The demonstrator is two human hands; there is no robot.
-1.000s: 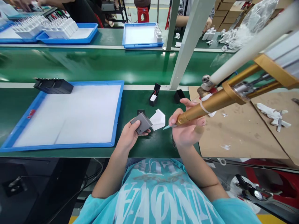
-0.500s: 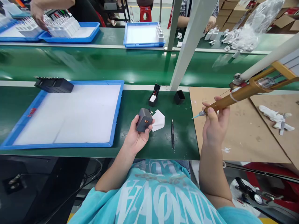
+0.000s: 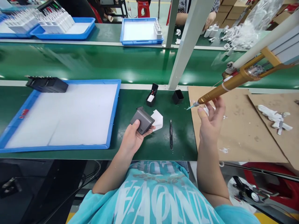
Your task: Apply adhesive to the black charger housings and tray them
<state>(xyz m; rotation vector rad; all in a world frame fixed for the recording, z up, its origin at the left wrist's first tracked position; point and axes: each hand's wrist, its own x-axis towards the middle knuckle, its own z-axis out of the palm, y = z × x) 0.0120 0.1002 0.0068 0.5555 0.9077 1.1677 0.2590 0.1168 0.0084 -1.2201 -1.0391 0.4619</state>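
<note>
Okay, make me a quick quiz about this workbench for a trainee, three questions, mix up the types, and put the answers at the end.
1. Multiple choice: what does the left hand hold?
A) a paper cup
B) a dark grey case
C) a red screwdriver

2. True or false: the black tweezers lie on the green tabletop, outside the blue-rimmed tray.

3. Fill in the blank: the right hand is at the gold tube, whose thin tip is light ____ in colour.

Key: 1. B; 2. True; 3. blue.
</note>
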